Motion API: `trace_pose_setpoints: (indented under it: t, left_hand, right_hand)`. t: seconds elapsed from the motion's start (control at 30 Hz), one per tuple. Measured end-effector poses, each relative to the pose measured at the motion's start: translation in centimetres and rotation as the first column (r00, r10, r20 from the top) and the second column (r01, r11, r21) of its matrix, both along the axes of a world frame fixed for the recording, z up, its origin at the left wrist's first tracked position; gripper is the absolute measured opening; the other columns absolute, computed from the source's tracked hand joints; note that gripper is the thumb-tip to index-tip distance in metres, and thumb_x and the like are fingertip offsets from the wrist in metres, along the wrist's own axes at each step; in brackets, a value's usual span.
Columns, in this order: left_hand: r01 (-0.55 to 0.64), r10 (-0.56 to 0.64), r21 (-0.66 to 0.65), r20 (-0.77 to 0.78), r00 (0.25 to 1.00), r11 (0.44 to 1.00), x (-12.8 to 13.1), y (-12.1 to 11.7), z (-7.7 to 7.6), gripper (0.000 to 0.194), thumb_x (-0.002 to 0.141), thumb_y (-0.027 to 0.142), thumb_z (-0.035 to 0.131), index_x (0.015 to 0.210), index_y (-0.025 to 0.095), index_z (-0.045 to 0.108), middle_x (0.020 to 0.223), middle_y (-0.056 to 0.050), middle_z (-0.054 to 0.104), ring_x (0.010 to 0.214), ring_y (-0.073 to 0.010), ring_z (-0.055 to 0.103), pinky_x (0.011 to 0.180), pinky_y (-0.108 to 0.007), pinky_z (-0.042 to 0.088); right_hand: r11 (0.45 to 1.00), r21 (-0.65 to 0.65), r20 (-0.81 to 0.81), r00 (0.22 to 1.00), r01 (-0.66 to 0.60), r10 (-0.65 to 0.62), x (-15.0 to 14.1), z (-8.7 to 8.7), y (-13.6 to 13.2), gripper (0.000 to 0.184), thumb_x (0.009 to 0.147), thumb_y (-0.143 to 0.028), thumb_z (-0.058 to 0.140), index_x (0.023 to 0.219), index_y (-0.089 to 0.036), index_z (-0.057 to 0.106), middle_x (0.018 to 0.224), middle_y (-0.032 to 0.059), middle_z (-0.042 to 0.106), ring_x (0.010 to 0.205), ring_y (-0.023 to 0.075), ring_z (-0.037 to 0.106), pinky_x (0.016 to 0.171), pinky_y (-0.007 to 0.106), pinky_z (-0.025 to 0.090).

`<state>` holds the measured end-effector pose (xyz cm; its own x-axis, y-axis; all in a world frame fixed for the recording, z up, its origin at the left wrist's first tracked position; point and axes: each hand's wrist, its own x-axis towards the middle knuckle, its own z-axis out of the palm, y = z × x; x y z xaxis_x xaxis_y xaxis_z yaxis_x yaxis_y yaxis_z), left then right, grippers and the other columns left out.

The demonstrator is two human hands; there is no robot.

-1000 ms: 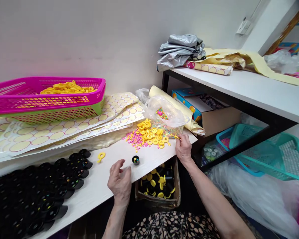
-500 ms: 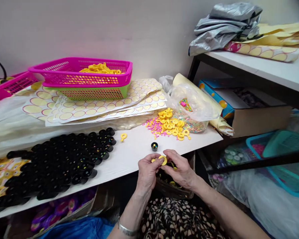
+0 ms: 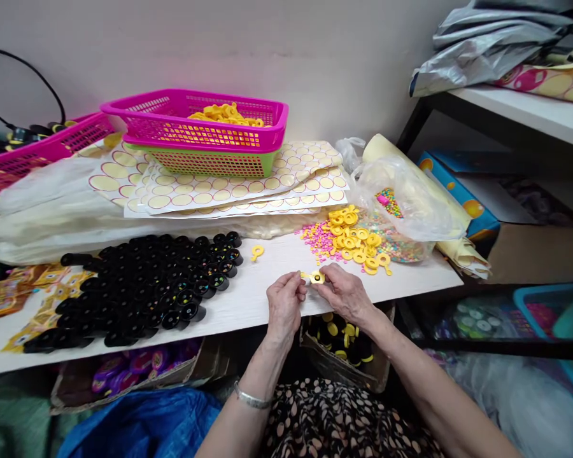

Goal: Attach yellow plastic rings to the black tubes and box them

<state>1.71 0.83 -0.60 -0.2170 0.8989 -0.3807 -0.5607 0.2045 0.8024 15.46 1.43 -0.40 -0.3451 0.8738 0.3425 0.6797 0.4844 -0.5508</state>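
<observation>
My left hand (image 3: 285,301) is closed, its thumb and fingers pinching the stem of a yellow ring piece (image 3: 314,277). At the ring end, my right hand (image 3: 346,292) closes its thumb and fingers around the side. A dark round centre, apparently the small black cup (image 3: 318,278), shows through the ring; its walls are mostly hidden. Behind my hands is a pile of yellow ring pieces (image 3: 358,240) among pink beads (image 3: 316,240). One loose yellow ring piece (image 3: 257,252) lies farther left, near many black cups (image 3: 148,286) with small coloured beads in some.
A pink basket (image 3: 205,137) of yellow pieces sits on a green one, atop printed circle sheets (image 3: 239,189). A clear bag of beads (image 3: 405,197) lies at the right. Below the table edge stands a carton (image 3: 348,366) of black-and-yellow pieces. A shelf (image 3: 530,117) rises at right.
My right hand brought a yellow ring piece from the pile to my left hand. Both hands then moved it forward, over the small black cup. The view swung left.
</observation>
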Motion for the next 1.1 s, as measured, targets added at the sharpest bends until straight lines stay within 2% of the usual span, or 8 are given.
trace_pose_setpoints:
  t: [0.27,0.37,0.43,0.5,0.57,0.7,0.93,1.1]
  left_hand:
    - [0.050,-0.049,0.014,-0.067,0.997,0.999,1.5,0.3,-0.9,0.033,0.057,0.038,0.074,0.055,0.010,0.057,0.042,0.004,0.046,0.038,-0.0028,0.035,0.039,-0.019,0.023]
    - [0.041,-0.039,0.019,-0.094,0.995,0.999,2.0,0.6,-1.1,0.031,0.056,0.035,0.075,0.054,0.010,0.057,0.042,0.006,0.044,0.038,-0.0025,0.034,0.039,-0.019,0.022]
    - [0.030,-0.028,0.016,-0.115,0.993,0.999,2.2,0.8,-1.1,0.028,0.053,0.033,0.076,0.056,0.010,0.059,0.043,0.006,0.047,0.038,-0.0026,0.035,0.040,-0.019,0.024]
    - [0.021,-0.019,0.013,-0.132,0.991,1.000,2.3,0.9,-1.1,0.027,0.051,0.031,0.076,0.058,0.010,0.061,0.045,0.005,0.049,0.039,-0.0029,0.036,0.040,-0.019,0.026]
    - [0.016,-0.015,0.006,-0.147,0.989,1.000,2.3,1.1,-1.2,0.027,0.051,0.031,0.076,0.059,0.010,0.061,0.044,0.005,0.048,0.038,-0.0032,0.036,0.039,-0.019,0.025]
    - [0.021,-0.024,-0.019,-0.170,0.985,1.000,2.3,1.3,-1.5,0.028,0.051,0.031,0.076,0.060,0.010,0.060,0.044,0.005,0.049,0.036,-0.0038,0.037,0.037,-0.019,0.024]
    - [0.028,-0.027,-0.002,-0.317,0.948,1.000,2.6,1.5,-1.7,0.030,0.057,0.038,0.074,0.056,0.012,0.058,0.043,0.005,0.050,0.037,-0.0044,0.040,0.038,-0.018,0.028]
    - [0.064,-0.078,-0.051,-0.336,0.939,0.997,2.1,1.5,-1.5,0.031,0.059,0.040,0.073,0.060,0.013,0.057,0.043,0.005,0.051,0.036,-0.0054,0.041,0.038,-0.018,0.031]
  right_hand:
    - [0.998,-0.057,-0.044,0.998,0.036,-0.039,-0.3,-0.4,0.3,0.010,0.082,-0.025,0.048,0.087,-0.019,0.053,0.076,0.0015,0.051,0.066,0.0137,0.048,0.061,0.024,0.038]
    - [0.991,-0.126,-0.154,0.985,0.054,-0.073,-0.3,-0.8,0.3,0.008,0.080,-0.024,0.050,0.085,-0.019,0.054,0.074,0.0007,0.050,0.066,0.0134,0.047,0.062,0.025,0.039]
    - [0.978,-0.200,-0.303,0.946,0.057,-0.117,-0.4,-1.1,0.3,0.009,0.077,-0.026,0.055,0.083,-0.019,0.055,0.073,-0.0002,0.049,0.065,0.0127,0.046,0.060,0.024,0.040]
    - [0.950,-0.313,-0.478,0.861,0.018,-0.173,-0.6,-1.4,0.3,0.014,0.073,-0.029,0.059,0.082,-0.019,0.056,0.071,-0.0014,0.050,0.061,0.0112,0.047,0.056,0.023,0.040]
    - [0.889,-0.453,-0.608,0.752,-0.067,-0.253,-0.8,-1.6,0.4,0.021,0.072,-0.035,0.061,0.084,-0.019,0.056,0.065,-0.0032,0.051,0.054,0.0098,0.046,0.051,0.022,0.040]
    - [0.773,-0.623,-0.673,0.588,-0.122,-0.449,-1.5,-1.7,0.7,0.029,0.075,-0.045,0.055,0.084,-0.017,0.056,0.049,-0.0060,0.048,0.042,0.0082,0.044,0.041,0.019,0.036]
    - [0.748,-0.661,-0.653,0.532,-0.053,-0.540,-2.1,-1.9,1.2,0.025,0.074,-0.041,0.057,0.073,-0.016,0.059,0.044,-0.0064,0.044,0.036,0.0062,0.039,0.034,0.016,0.028]
    - [0.652,-0.748,-0.618,0.486,-0.124,-0.618,-2.3,-1.4,1.3,0.024,0.074,-0.040,0.057,0.074,-0.016,0.057,0.041,-0.0068,0.046,0.033,0.0056,0.038,0.033,0.015,0.029]
